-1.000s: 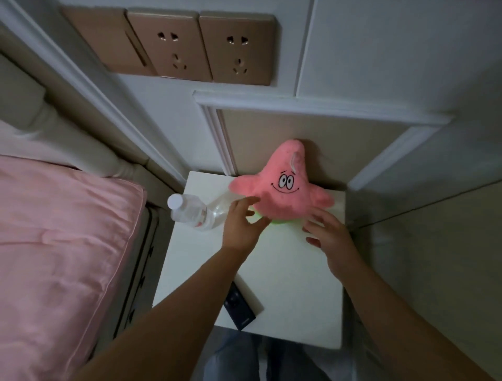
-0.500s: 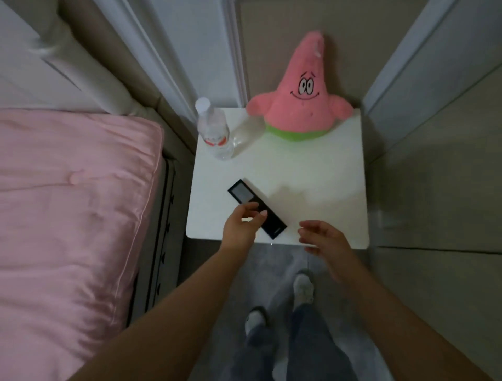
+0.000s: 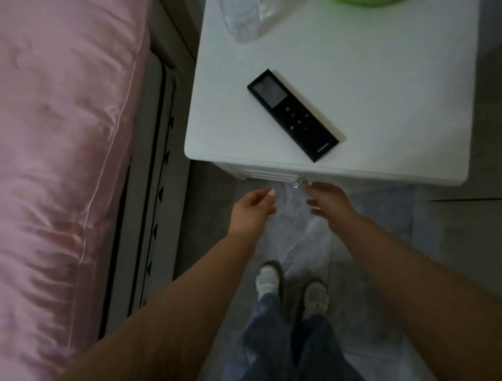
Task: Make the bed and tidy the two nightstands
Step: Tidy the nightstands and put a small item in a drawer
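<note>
A white nightstand [image 3: 380, 89] fills the upper right. On it a black remote [image 3: 295, 115] lies diagonally near the front edge. A clear plastic bottle [image 3: 240, 19] lies at the top, cut off by the frame, and the green base of a plush toy [image 3: 361, 2] shows at the top edge. A small shiny drawer knob [image 3: 298, 182] sticks out from the nightstand's front. My right hand [image 3: 327, 200] hovers just right of the knob, fingers relaxed, empty. My left hand [image 3: 254, 208] hangs below the front edge, empty, fingers loose.
A bed with a pink satin cover [image 3: 62, 163] runs along the left, its pale frame [image 3: 152, 190] beside the nightstand. Grey tiled floor [image 3: 380, 272] lies below, with my feet in light shoes [image 3: 267, 282] standing on it.
The view tilted down and closer to the nightstand front. Both hands dropped from the tabletop to below its front edge; the left hand left the remote, and the plush toy slid mostly out of view.
</note>
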